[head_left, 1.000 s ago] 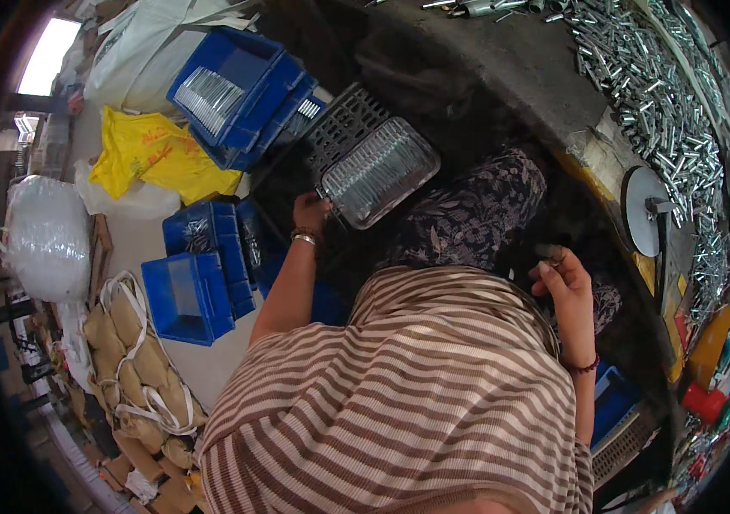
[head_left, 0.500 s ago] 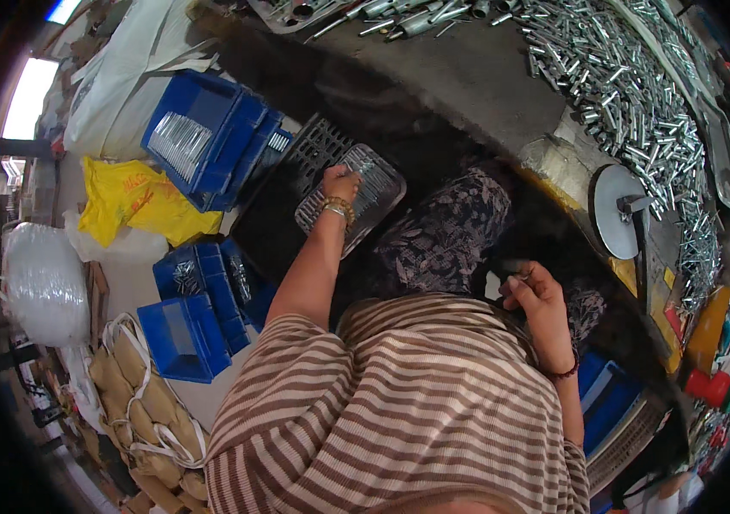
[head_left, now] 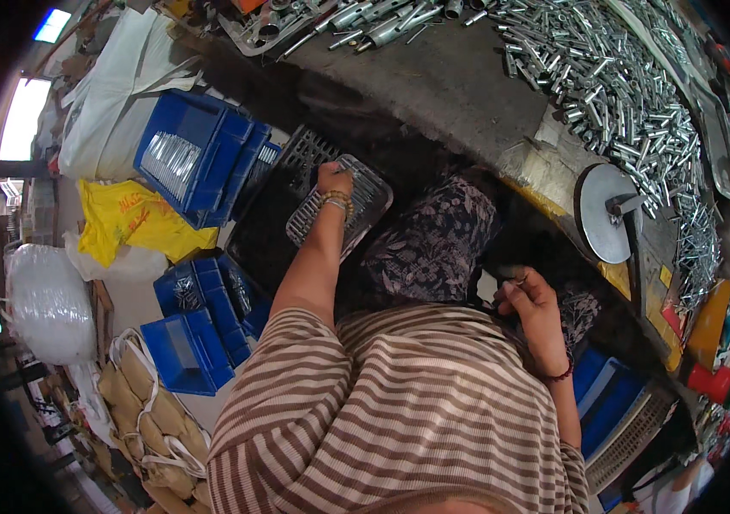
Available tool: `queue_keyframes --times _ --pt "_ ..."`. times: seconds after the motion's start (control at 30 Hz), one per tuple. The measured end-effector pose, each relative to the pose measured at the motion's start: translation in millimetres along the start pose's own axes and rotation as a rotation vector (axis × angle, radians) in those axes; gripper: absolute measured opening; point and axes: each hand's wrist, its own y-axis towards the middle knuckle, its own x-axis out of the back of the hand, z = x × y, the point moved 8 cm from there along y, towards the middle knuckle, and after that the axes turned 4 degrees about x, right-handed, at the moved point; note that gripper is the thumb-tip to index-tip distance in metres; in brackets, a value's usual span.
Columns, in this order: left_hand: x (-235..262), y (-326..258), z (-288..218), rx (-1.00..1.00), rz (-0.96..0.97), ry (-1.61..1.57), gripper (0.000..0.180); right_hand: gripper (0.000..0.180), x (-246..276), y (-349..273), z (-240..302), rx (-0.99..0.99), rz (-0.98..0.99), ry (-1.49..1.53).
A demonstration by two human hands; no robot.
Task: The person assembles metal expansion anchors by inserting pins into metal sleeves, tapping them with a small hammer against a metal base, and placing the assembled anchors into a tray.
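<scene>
My left hand (head_left: pixel 333 180) reaches forward and grips a grey slotted plastic tray (head_left: pixel 368 199) filled with small metal parts, held out just below the front edge of the workbench (head_left: pixel 459 81). A black grid crate (head_left: pixel 301 158) lies behind the tray. My right hand (head_left: pixel 529 294) rests by my right knee, fingers curled around a small dark thing I cannot make out. My striped shirt and patterned trousers fill the lower middle.
A heap of several shiny metal pins (head_left: pixel 631 94) covers the bench at upper right, beside a round metal disc (head_left: pixel 605 214). Blue bins (head_left: pixel 194 158) of parts stand at left, more blue bins (head_left: pixel 198 330) lower left, with a yellow bag (head_left: pixel 129 221) and white sacks (head_left: pixel 44 304).
My left hand has carried the grey tray forward and up toward the bench edge. My right hand has dropped slightly toward my knee.
</scene>
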Motion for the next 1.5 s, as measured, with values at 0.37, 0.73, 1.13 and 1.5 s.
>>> queue_keyframes --times 0.37,0.73,1.13,1.5 --pt "-2 -47 -66 0.107 0.105 0.290 0.056 0.021 -1 1 -4 0.007 -0.001 -0.033" --pt "57 -36 -90 0.060 0.080 -0.220 0.034 0.021 2 4 -8 0.052 0.031 -0.038" --pt "69 -269 -424 -0.799 0.352 -0.427 0.010 0.017 -15 6 -8 0.132 0.078 -0.006" --pt "-83 -357 -474 -1.155 0.494 0.196 0.030 0.023 14 -34 51 0.374 -0.080 -0.187"
